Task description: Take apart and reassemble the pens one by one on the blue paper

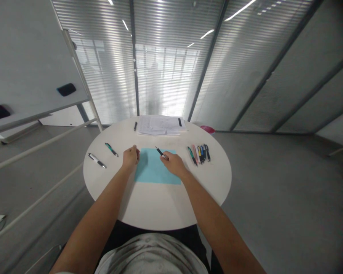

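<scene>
A dark pen point(160, 151) is gripped in my right hand point(173, 163), its tip pointing up and to the left above a light blue sheet of paper point(157, 173). My left hand point(129, 156) is closed beside the sheet's upper left edge; whether anything is inside its curled fingers is hidden. To the left of that hand lie a green and black pen point(111, 149) and a white and black pen point(97, 160). Right of my right hand, several pens point(200, 154) of mixed colours are lined up side by side.
The round white table point(160, 209) carries a stack of printed papers point(160, 125) at its far side, with another dark pen point(135, 126) next to it. A whiteboard on a frame point(31, 57) stands at the left. Beyond the table is a glass wall with blinds point(165, 76).
</scene>
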Demonstrator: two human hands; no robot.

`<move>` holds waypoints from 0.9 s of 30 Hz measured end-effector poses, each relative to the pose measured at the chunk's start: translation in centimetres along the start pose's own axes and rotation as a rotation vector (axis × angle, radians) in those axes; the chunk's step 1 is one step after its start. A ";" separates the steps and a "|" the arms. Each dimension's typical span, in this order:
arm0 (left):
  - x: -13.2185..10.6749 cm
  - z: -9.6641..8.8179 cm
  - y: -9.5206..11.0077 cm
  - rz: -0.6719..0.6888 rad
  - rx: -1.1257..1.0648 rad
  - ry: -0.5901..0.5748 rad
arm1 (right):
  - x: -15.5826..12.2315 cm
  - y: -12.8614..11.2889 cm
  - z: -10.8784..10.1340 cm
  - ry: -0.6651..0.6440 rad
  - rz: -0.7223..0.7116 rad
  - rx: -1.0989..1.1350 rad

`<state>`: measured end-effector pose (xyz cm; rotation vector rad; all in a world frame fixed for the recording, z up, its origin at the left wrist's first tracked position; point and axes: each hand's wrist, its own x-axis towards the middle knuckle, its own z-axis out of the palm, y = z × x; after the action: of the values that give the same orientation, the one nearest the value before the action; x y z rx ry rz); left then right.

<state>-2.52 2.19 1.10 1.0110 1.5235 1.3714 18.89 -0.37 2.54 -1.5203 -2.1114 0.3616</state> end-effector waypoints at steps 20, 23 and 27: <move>-0.2 0.2 1.6 -0.334 -0.728 -0.187 | 0.0 0.3 0.2 0.002 -0.019 0.001; -0.3 0.3 1.5 -0.303 -0.695 -0.230 | 0.0 0.2 0.2 -0.005 -0.011 -0.008; -0.4 0.4 1.3 -0.297 -0.627 -0.310 | 0.0 0.1 0.1 -0.009 -0.009 -0.012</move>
<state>-2.01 2.07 2.38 0.5420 0.8792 1.2828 18.90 -0.36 2.40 -1.5181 -2.1297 0.3541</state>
